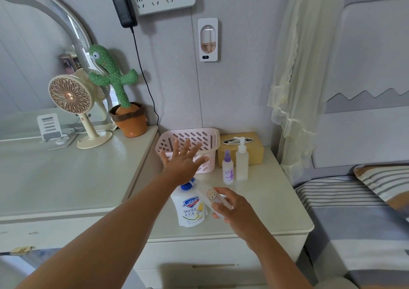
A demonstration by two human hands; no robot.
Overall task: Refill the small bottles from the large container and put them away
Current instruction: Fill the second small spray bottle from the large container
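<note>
Right hand (pixel 231 211) grips the small cartoon bottle (pixel 210 197), tilted with its top against the blue cap of the large container (pixel 191 209); left hand (pixel 183 165) reaches forward with fingers spread wide, holding nothing.

The large container stands upright near the front of the bedside cabinet (pixel 272 204), and the spread hand hovers at the front wall of the pink basket (pixel 190 132) behind it; whether it touches, I cannot tell. This looks like one bottle being dealt with, either about to be filled or about to go into the basket. The next move probably calls for steadying the basket or the container while the tilted bottle is guided. A purple spray bottle (pixel 228 171) and a clear pump bottle (pixel 242 162) stand side by side just in front of the tissue box (pixel 255 153), probably waiting their turn.
</note>
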